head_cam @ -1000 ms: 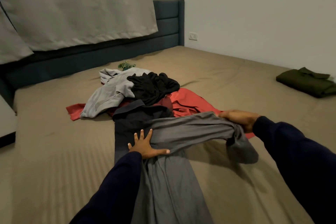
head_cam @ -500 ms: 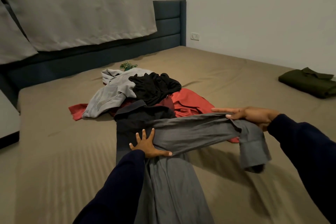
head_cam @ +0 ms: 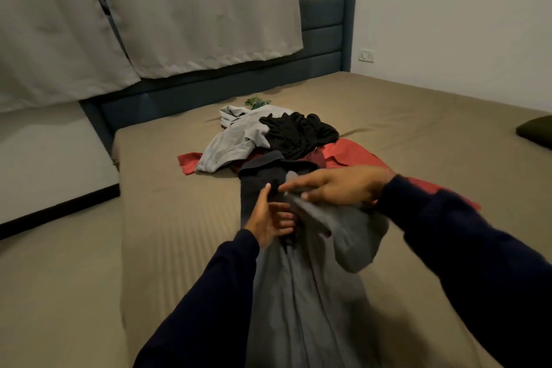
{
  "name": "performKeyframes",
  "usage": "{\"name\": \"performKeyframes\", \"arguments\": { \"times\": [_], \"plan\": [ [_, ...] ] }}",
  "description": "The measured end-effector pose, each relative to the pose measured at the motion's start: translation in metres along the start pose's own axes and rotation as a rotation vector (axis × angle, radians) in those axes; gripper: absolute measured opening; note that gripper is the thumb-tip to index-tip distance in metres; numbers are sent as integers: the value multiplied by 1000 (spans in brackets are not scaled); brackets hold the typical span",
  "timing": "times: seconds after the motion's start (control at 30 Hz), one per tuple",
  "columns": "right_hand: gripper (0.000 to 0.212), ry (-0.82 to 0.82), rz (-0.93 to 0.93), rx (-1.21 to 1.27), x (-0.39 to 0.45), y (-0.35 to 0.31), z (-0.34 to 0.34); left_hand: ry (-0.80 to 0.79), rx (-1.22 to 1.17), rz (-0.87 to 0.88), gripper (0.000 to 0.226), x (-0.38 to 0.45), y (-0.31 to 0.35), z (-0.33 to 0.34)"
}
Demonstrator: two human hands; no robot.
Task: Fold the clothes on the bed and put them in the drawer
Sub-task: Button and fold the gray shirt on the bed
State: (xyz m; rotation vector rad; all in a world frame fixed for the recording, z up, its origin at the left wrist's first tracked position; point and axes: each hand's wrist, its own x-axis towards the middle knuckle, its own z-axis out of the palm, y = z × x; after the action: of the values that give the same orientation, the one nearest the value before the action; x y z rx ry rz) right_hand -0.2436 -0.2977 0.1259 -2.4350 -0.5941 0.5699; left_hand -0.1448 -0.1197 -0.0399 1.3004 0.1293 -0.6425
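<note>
From the head camera, a long grey shirt lies flat on the brown bed, running from 6 o'clock up to the middle. The left hand sits at the middle of the shirt with its fingers curled in on the cloth. The right hand comes in from 3 o'clock with fingers out straight, and the grey sleeve hangs under it. It is blurry, so I cannot tell if it pinches the sleeve. At 12 o'clock is a pile: a light grey top, a black top and a red cloth. A dark green bundle lies at 2 o'clock.
</note>
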Motion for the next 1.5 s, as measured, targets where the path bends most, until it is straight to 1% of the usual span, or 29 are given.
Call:
{"name": "performKeyframes", "arguments": {
  "times": [0.03, 0.07, 0.13, 0.17, 0.23, 0.3, 0.37, 0.43, 0.5, 0.57, 0.63, 0.67, 0.73, 0.77, 0.8, 0.83, 0.93, 1.0, 1.07, 1.13, 1.2, 1.27, 1.3, 1.33, 1.4, 1.43, 1.5],
  "plan": [
    [49, -33, -18, -126, 5, -17, 15, -86, -57, -34, 89, -12, 1, -5],
    [52, -79, -20, -237, 11, -29, 32, -144, -98, -55, 89, -19, 1, -11],
    [54, -186, 16, -383, 26, -45, 76, -160, -156, -63, 78, -33, 0, -19],
    [54, -226, 49, -429, 33, -51, 100, -134, -130, -47, 68, -37, -2, -23],
    [59, -267, 133, -478, 43, -61, 148, -17, 54, -48, 49, -43, -11, -29],
    [72, -271, 233, -442, 47, -63, 185, 87, 184, -85, 35, -47, -23, -35],
    [87, -223, 312, -281, 46, -55, 211, 154, 208, -97, 23, -50, -34, -41],
    [99, -123, 368, -92, 41, -43, 230, 207, 188, -107, 22, -51, -43, -46],
    [105, 49, 406, 22, 31, -28, 243, 218, 148, -125, 27, -50, -52, -52],
    [107, 217, 430, 152, 21, -12, 255, 235, 190, -119, 28, -56, -59, -55],
    [100, 344, 469, 257, 13, 2, 265, 287, 333, -77, 28, -60, -62, -56],
    [91, 367, 508, 245, 11, 8, 269, 298, 388, -45, 28, -62, -65, -58],
    [68, 355, 577, 147, 8, 19, 273, 303, 487, -13, 27, -71, -65, -58],
    [58, 338, 589, 117, 8, 20, 274, 292, 533, -29, 33, -76, -66, -60],
    [52, 335, 588, 113, 7, 22, 275, 274, 571, -72, 43, -81, -69, -63],
    [48, 345, 581, 126, 8, 24, 275, 248, 610, -150, 51, -90, -69, -64],
    [49, 382, 558, 165, 9, 23, 277, 136, 694, -404, 58, -118, -76, -67],
    [50, 415, 538, 190, 9, 20, 278, 78, 656, -489, 60, -132, -81, -72],
    [44, 468, 550, 214, 6, 19, 282, 11, 580, -536, 57, -141, -87, -77],
    [44, 526, 557, 218, 2, 17, 285, -52, 520, -525, 52, -150, -90, -80],
    [43, 524, 545, 220, -1, 15, 285, -129, 453, -449, 46, -157, -92, -80],
    [43, 429, 524, 261, -3, 13, 284, -169, 335, -341, 42, -162, -94, -79],
    [46, 380, 507, 324, -6, 12, 282, -183, 268, -297, 42, -164, -95, -78],
    [50, 346, 501, 454, -9, 8, 280, -199, 214, -261, 43, -165, -96, -78],
    [53, 260, 527, 794, -16, 2, 274, -218, 139, -227, 46, -170, -98, -74],
    [53, 206, 533, 899, -20, 2, 272, -225, 107, -223, 46, -172, -100, -73],
    [57, 137, 502, 924, -24, 7, 270, -249, 43, -213, 47, -175, -104, -68]
  ]
}}
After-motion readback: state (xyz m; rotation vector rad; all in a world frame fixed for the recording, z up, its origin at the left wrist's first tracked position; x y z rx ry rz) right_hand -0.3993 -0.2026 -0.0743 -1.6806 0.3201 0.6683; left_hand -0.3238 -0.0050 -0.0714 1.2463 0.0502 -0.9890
